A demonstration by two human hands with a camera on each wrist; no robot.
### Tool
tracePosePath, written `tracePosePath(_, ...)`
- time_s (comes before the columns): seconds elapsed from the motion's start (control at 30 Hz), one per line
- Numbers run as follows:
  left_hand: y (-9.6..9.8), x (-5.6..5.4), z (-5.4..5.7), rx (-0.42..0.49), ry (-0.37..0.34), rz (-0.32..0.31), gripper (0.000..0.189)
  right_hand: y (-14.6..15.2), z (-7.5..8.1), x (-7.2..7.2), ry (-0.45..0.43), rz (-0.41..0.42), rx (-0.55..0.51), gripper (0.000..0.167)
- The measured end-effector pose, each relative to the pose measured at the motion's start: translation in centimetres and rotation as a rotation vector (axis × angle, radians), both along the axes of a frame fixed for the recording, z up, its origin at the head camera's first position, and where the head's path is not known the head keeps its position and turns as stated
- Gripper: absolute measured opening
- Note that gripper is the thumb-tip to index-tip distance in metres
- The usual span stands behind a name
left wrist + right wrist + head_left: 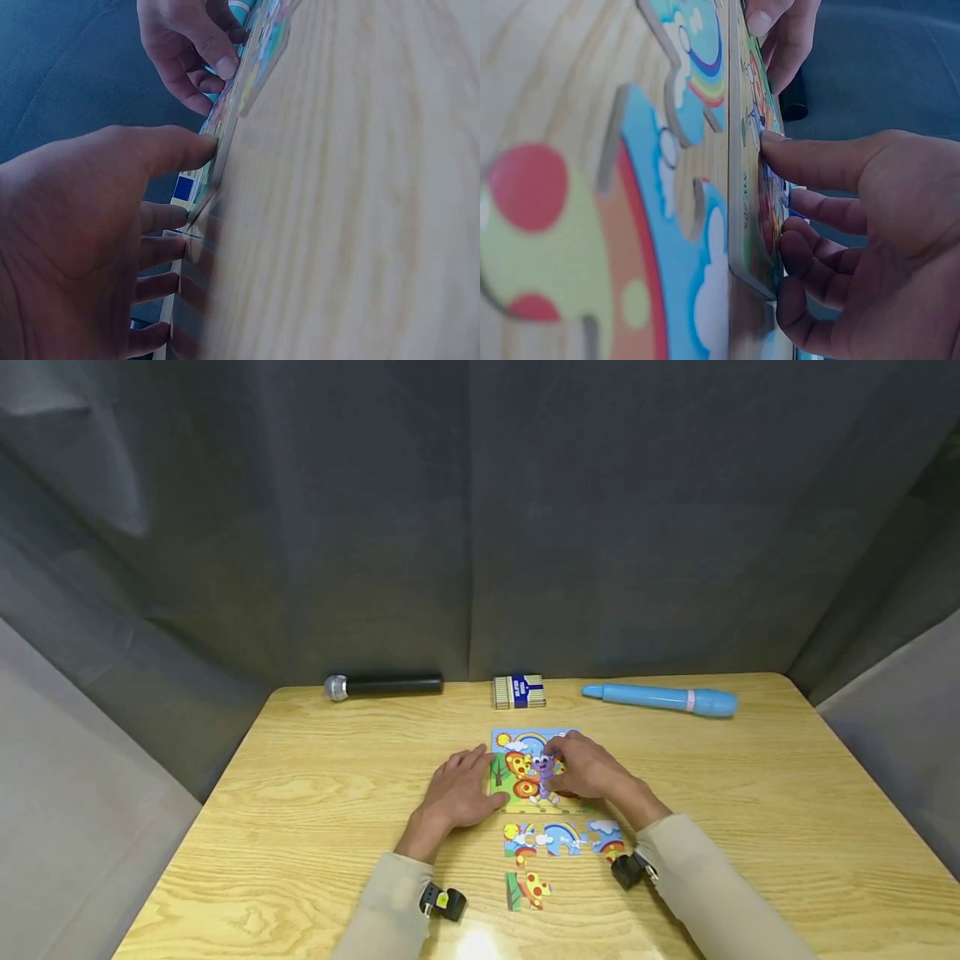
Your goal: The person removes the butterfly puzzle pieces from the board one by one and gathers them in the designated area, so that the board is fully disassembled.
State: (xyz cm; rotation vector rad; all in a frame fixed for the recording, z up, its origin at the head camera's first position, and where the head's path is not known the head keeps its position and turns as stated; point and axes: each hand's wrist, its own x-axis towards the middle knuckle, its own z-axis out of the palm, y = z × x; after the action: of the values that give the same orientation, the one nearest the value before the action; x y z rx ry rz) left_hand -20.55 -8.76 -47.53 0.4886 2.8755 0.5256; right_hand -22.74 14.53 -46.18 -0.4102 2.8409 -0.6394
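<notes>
A flat puzzle board (517, 804) with a butterfly, rainbow and sun picture lies mid-table. My left hand (463, 789) is spread at its left side, thumb over the lower left edge. In the left wrist view, that thumb touches the board's rim and the other fingers are extended. My right hand (592, 768) reaches over the board's right part. Its thumb and index finger pinch at the purple butterfly-body puzzle piece (544, 768), whose right side they partly cover. The right wrist view shows the right hand's other fingers curled close against the board (742, 255).
Below the board lie loose puzzle pieces: a sun piece (513, 833), a rainbow piece (562, 837), a cloud piece (603, 828) and a tree-and-wing piece (534, 891). Along the back edge are a black microphone (390, 685), a bundle of sticks (519, 692) and a blue pen-shaped object (660, 698).
</notes>
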Motion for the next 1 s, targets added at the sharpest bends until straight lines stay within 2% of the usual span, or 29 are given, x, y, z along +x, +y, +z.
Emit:
tracePosePath(0.47, 0.1, -0.1, 0.1, -0.010, -0.004, 0.007, 0.071, -0.4, -0.1, 0.2, 0.015, -0.010, -0.111, 0.048)
tracePosePath(0.7, 0.1, 0.0, 0.1, -0.015, -0.004, 0.005, 0.071, -0.2, -0.2, 0.6, -0.013, -0.064, -0.143, 0.041)
tracePosePath(1.0, 0.0, 0.0, 0.1, -0.007, -0.015, 0.008, 0.072, 0.6, -0.2, 1.2, 0.105, -0.026, -0.163, 0.040)
